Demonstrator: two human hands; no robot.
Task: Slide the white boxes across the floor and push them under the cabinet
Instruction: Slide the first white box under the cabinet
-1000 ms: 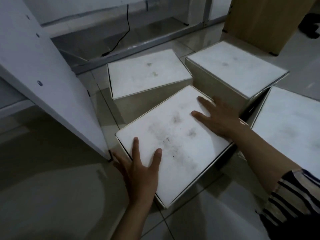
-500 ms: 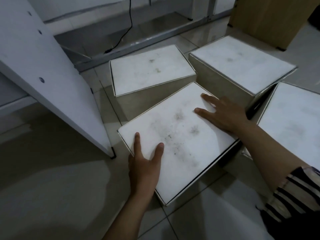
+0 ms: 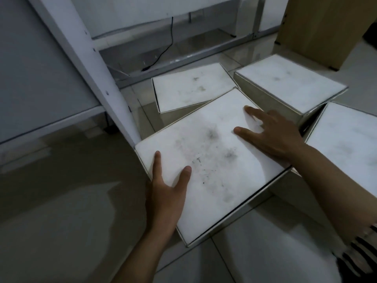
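A smudged white box lies on the tiled floor right in front of me. My left hand rests on its near left corner, thumb and forefinger on the lid, the other fingers hidden over the edge. My right hand lies flat on the lid's right side with fingers spread. Beyond it a second white box sits beside the white cabinet's side panel. A third white box is at the back right and a fourth white box at the far right.
The cabinet's bottom shelf runs along the left, raised off the floor. A metal floor rail and a black cable cross behind the boxes. A wooden cabinet stands at the top right. Tiled floor spreads at the lower left.
The smudged box has slid forward and left under both hands; its far corner now overlaps the second box and its left corner reaches the cabinet panel's foot.
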